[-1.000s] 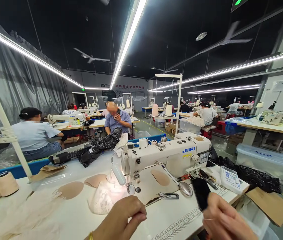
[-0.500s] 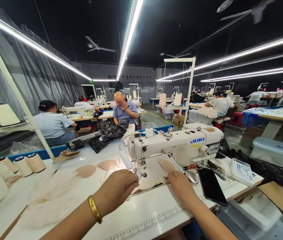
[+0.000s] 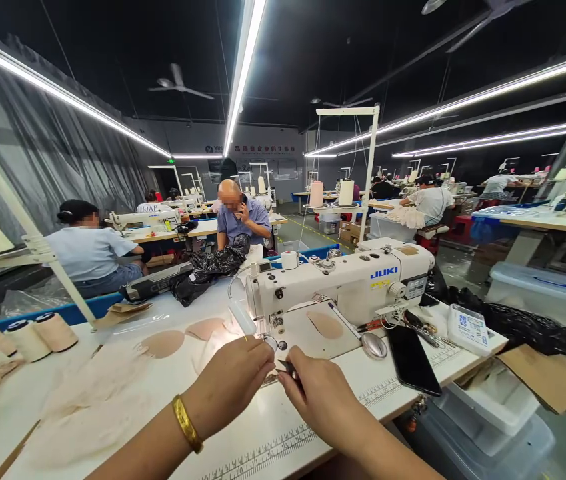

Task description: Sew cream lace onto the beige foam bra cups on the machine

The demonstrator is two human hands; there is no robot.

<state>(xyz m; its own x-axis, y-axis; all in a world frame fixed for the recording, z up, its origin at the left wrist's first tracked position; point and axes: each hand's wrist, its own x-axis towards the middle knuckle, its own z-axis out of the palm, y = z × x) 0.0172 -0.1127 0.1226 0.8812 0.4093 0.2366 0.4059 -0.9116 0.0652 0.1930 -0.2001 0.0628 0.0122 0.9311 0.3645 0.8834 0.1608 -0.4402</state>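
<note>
Close to the needle area of a white sewing machine [image 3: 333, 283], my left hand [image 3: 235, 373] is closed, fingertips pinched together; what they hold is too small to tell. My right hand [image 3: 317, 393] is wrapped round small dark snips [image 3: 289, 369], whose tips point left toward my left fingertips. A beige oval piece [image 3: 326, 325] lies on the machine bed. Two more beige pieces [image 3: 163, 343] [image 3: 206, 329] rest on the table left of the needle, beside a heap of pale sheer fabric [image 3: 97, 400].
A phone [image 3: 414, 360], a silvery round object [image 3: 374, 345] and tools lie to the right. Thread cones [image 3: 55, 331] stand at left. Black plastic [image 3: 217, 267] lies behind the machine. A person [image 3: 243, 217] sits across, another [image 3: 87, 247] at left.
My right hand has moved left from the machine bed's right side to beside my left hand, bringing the snips along. My left hand stays near the needle. The camera view has shifted slightly right.
</note>
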